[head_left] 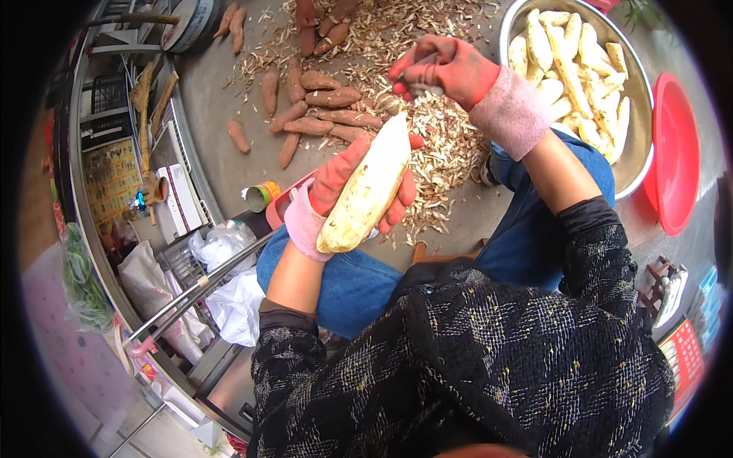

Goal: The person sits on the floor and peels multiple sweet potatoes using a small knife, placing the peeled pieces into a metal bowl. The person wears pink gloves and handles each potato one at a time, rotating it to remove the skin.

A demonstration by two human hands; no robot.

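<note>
My left hand (343, 177), in a red rubber glove with a pink cuff, holds a large peeled sweet potato (366, 189) from beneath. The pale root tilts, its narrow tip pointing away from me, with brownish specks on its skinless surface. Above and right of that tip is my right hand (446, 71), gloved alike, with curled fingers around a small grey tool (428, 86), blurred and mostly hidden. Unpeeled reddish sweet potatoes (332, 97) lie on the floor beyond my left hand. Peelings (441, 166) form a heap below both hands.
A steel basin (641, 154) of peeled sweet potatoes stands at right, beside a red plastic basin (678, 154). An opened tin can (260, 196) lies near my left knee. Metal shelving (189, 143) runs along the left. At the top, another person's red-gloved hand (307, 14) touches a root.
</note>
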